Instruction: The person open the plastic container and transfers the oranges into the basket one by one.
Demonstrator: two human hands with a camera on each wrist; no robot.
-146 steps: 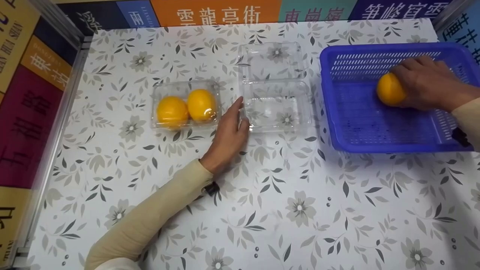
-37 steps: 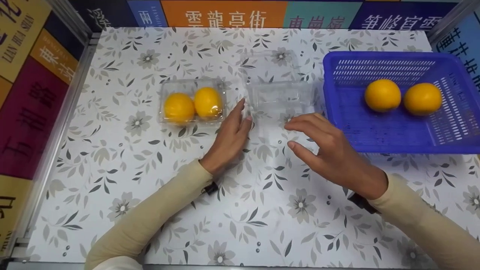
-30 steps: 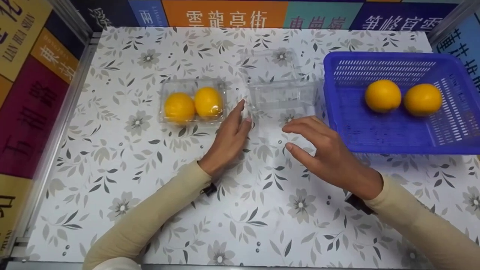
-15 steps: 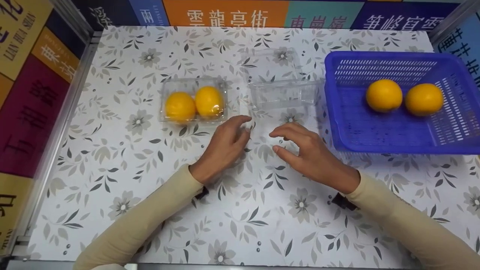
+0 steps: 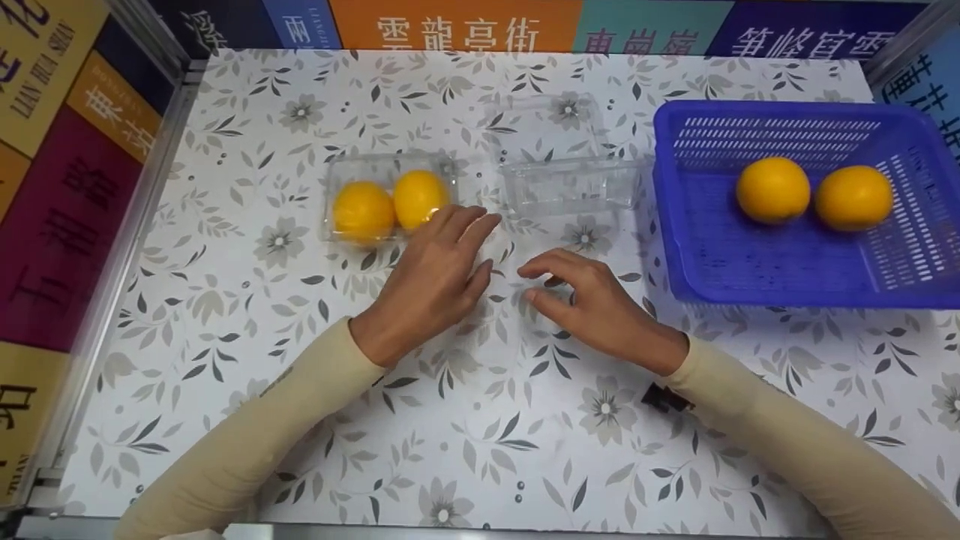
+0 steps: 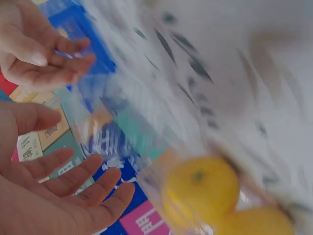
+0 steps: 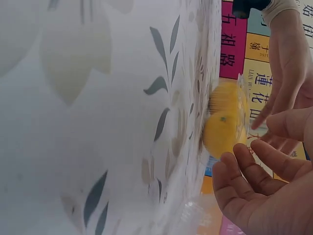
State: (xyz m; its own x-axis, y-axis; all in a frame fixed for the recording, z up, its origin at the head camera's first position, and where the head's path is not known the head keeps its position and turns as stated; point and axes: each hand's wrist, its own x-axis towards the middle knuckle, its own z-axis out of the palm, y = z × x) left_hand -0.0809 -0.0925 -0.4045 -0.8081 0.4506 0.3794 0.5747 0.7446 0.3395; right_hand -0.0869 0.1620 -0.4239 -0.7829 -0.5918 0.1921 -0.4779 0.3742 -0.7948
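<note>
The fingers (image 5: pixel 469 223) of the left hand (image 5: pixel 431 274) lie straight and slightly spread, their tips at the near right corner of the closed clear box (image 5: pixel 390 196); from the head view it is hard to tell whether they touch it or stop just short. That box is a shallow transparent clamshell with rounded corners and a glossy lid, and two oranges (image 5: pixel 390 205) sit side by side inside it, bright yellow-orange and filling it almost from wall to wall. It stands on the floral-patterned table (image 5: pixel 300 315), left of the middle. In the blurred left wrist view the same fruit shows through the plastic, with the palm open beside it.

The right hand (image 5: pixel 592 300) hovers low over the table just right of the left one, fingers loosely curled and holding nothing. Beyond both hands lies an empty clear box (image 5: pixel 566 176), its lid folded back flat toward the far edge. To the right stands a blue basket (image 5: pixel 750 270) with slotted walls, and two loose oranges (image 5: pixel 814 193) rest in it side by side, not touching.
</note>
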